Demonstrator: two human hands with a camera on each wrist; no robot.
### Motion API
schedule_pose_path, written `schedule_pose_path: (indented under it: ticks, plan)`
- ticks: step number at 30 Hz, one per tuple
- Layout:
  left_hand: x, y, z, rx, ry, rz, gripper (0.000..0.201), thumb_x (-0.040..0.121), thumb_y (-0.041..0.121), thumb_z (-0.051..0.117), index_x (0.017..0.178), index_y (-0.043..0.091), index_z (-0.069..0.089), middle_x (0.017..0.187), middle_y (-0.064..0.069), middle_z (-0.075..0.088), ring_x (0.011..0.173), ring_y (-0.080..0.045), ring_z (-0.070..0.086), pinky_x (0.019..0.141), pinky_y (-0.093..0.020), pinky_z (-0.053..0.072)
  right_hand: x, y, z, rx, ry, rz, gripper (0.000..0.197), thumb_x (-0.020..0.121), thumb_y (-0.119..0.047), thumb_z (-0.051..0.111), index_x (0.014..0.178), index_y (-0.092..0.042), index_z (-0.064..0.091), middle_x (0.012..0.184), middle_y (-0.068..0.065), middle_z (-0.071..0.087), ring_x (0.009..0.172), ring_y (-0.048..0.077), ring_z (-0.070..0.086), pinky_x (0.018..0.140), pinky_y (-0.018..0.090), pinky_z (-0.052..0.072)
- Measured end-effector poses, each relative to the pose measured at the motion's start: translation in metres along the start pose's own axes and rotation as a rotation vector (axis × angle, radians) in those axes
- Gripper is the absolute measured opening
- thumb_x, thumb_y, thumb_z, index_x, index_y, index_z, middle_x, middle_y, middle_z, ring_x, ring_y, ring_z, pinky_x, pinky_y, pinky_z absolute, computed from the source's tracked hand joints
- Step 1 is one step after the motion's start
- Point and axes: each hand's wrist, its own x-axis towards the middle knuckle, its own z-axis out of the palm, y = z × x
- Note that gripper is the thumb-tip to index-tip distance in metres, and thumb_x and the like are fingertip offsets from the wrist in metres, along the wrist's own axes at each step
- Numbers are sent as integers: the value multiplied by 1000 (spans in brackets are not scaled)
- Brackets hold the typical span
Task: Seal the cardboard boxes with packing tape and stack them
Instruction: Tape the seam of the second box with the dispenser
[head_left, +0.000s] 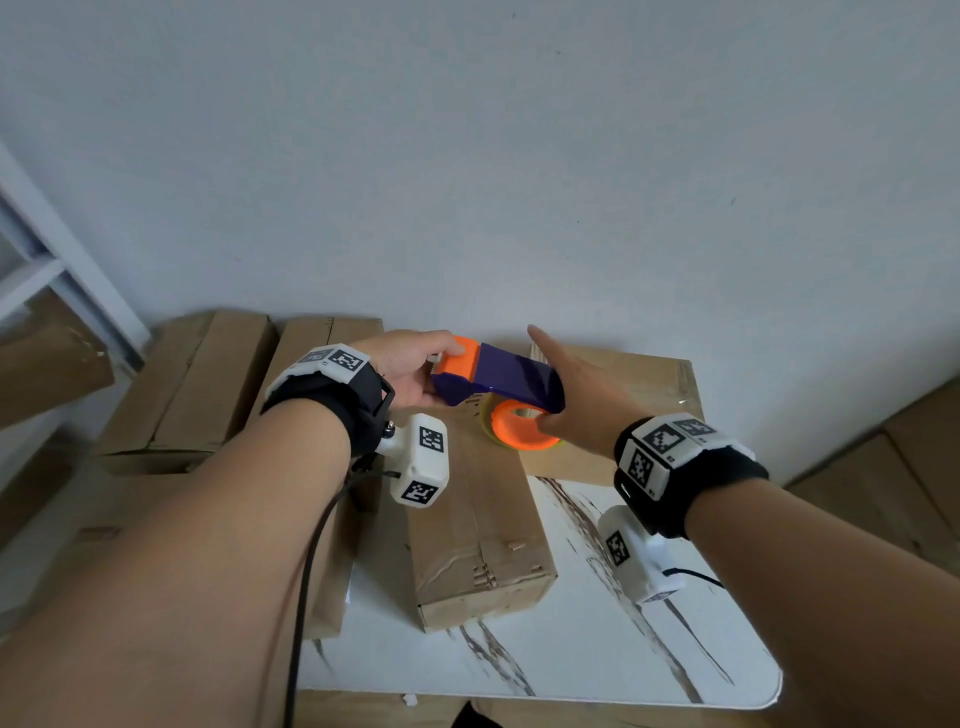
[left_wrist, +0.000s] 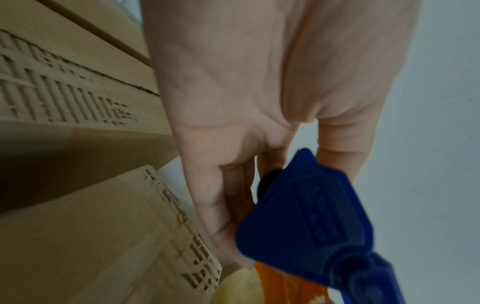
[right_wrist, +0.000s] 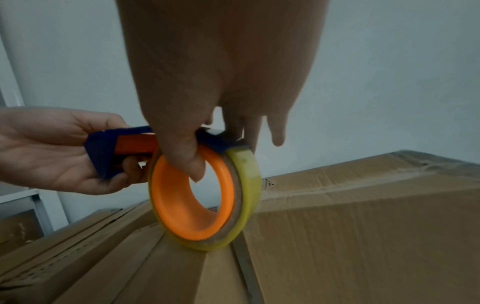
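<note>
Tape dispenser (head_left: 496, 382), centre frame, held by left hand (head_left: 405, 376) pinching its orange end and right hand (head_left: 576, 400) hooked through the roll, could wander off the seam of the cardboard box (head_left: 478, 525).

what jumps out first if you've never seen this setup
The blue and orange tape dispenser, held up in the middle over a long cardboard box. The left hand grips its orange front end, and the right hand hooks its thumb through the orange core of the yellowish tape roll. Next come the white tagged wrist cameras and the white marbled table under the box.
</note>
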Motion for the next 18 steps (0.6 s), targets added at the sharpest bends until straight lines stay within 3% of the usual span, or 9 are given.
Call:
schedule_pose_path:
  ticks: [2,4,6,11,14,18]
  plan:
    - [1,0,2,2,-13,-8,45,95,19,51,137,6,44,103,-12,61,79,-21,63,62,-30,59,1,1,3,28,-4,-41,80,80,-12,65,150,-27,29,119,6,54,105,24,54,85,31,43]
    - [2,0,2,4,-11,-21,46,97,28,49,137,6,44,115,-15,61,86,-25,65,74,-36,57,1,2,4,56,56,-64,67,79,-10,64,141,-23,41,113,6,53,96,21,52,79,29,38]
    - [4,0,1,-6,5,-37,47,99,35,45,136,5,43,124,-20,60,91,-29,66,78,-39,55,1,3,4,59,65,-81,63,78,-8,64,137,-21,44,110,4,50,93,18,48,78,27,35]
    - [5,-1,1,-67,13,-38,49,98,40,46,131,6,46,115,-21,65,88,-29,70,75,-37,57,1,3,4,36,90,-84,59,78,-11,65,132,-20,45,109,5,50,95,22,51,83,34,44]
    - [5,0,-3,-123,15,-20,47,98,43,43,126,5,49,110,-22,68,84,-28,72,66,-34,60,1,3,4,45,111,-72,58,79,-13,65,132,-21,44,107,3,49,93,21,51,83,34,45]
    - [4,1,-4,-103,13,6,31,100,29,45,118,6,55,91,-13,73,77,-22,73,64,-31,61,0,2,1,47,119,-71,59,80,-15,65,134,-22,41,107,3,48,91,20,52,82,34,47]
